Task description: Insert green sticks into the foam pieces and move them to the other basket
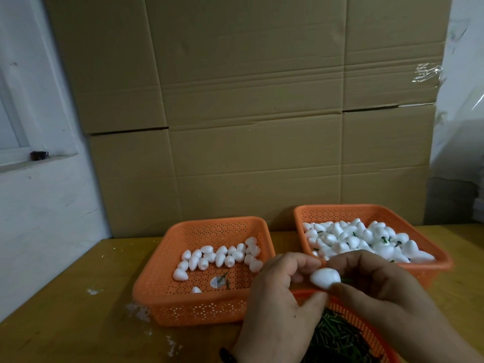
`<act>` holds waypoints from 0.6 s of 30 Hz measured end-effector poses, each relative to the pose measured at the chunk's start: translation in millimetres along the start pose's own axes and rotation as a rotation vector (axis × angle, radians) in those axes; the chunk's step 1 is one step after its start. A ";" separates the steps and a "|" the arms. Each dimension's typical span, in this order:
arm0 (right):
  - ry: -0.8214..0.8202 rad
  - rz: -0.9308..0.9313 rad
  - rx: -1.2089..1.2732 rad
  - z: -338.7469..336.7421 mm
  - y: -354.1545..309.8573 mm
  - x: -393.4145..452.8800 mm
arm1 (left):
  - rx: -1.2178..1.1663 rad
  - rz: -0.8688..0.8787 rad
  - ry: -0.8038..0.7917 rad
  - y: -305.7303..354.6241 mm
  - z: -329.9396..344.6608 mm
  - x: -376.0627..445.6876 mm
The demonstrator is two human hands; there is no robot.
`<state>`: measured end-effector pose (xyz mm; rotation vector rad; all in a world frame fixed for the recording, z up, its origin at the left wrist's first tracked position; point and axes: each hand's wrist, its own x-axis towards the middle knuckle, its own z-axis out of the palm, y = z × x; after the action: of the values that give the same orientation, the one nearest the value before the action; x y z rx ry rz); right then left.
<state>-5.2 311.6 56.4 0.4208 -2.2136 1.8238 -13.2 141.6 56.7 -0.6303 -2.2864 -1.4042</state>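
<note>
Your left hand (277, 305) and right hand (379, 292) are pinching one foam piece (325, 278) above the basket of green sticks (337, 339), while the two far baskets (167, 297) are holding more foam.

On the desk (65, 297), one basket (167, 297) lies left of the fingers (311, 263) with foam pieces (220, 255) in it. A second basket (442, 265), heaped with foam pieces (366, 239), lies just behind them to the right. A third basket (366, 334) of sticks (337, 336) sits beneath the fingers. Cardboard boxes (248, 100) stand behind all.
</note>
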 end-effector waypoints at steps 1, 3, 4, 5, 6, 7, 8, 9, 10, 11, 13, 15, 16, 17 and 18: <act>0.022 0.001 -0.017 -3.0 -0.1 1.4 | -0.002 -0.021 -0.012 -0.5 0.0 -0.3; 0.116 -0.025 -0.133 -12.3 3.6 6.0 | -0.012 -0.057 -0.023 -1.9 -0.4 -0.6; 0.175 -0.044 -0.224 -18.7 7.3 8.9 | -0.017 -0.068 -0.023 -2.3 -0.5 -0.6; 0.240 -0.059 -0.323 -25.6 11.1 12.1 | -0.019 -0.076 -0.022 -2.5 -0.5 -0.6; 0.296 -0.071 -0.406 -32.4 14.7 14.8 | -0.020 -0.082 -0.021 -2.7 -0.5 -0.5; 0.336 -0.083 -0.480 -38.6 18.7 17.4 | -0.018 -0.088 -0.022 -3.0 -0.3 -0.5; 0.364 -0.092 -0.562 -43.7 23.3 19.6 | -0.015 -0.092 -0.025 -3.3 -0.2 -0.5; 0.390 -0.104 -0.650 -48.0 27.9 21.0 | -0.013 -0.095 -0.027 -3.6 0.0 -0.2; 0.419 -0.116 -0.731 -51.8 33.6 22.3 | -0.012 -0.096 -0.030 -3.8 0.1 0.0; 0.448 -0.121 -0.790 -54.9 39.4 23.4 | -0.014 -0.096 -0.032 -4.1 0.2 0.3; 0.481 -0.102 -0.866 -60.3 49.7 25.3 | -0.019 -0.100 -0.037 -4.2 0.2 0.9; 0.482 -0.078 -0.941 -64.3 57.6 27.3 | -0.024 -0.108 -0.038 -4.6 0.3 1.2; 0.477 -0.078 -0.980 -65.9 60.8 28.3 | -0.024 -0.109 -0.036 -5.1 0.2 1.4; 0.467 -0.079 -1.023 -66.8 63.3 29.3 | -0.020 -0.108 -0.034 -5.8 0.1 1.5; 0.456 -0.075 -1.071 -66.5 65.7 29.6 | -0.012 -0.107 -0.032 -6.6 0.0 1.7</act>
<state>-56.7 386.6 20.0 -0.1249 -2.3657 0.4251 -18.2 139.3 52.8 -0.5456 -2.3701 -1.4678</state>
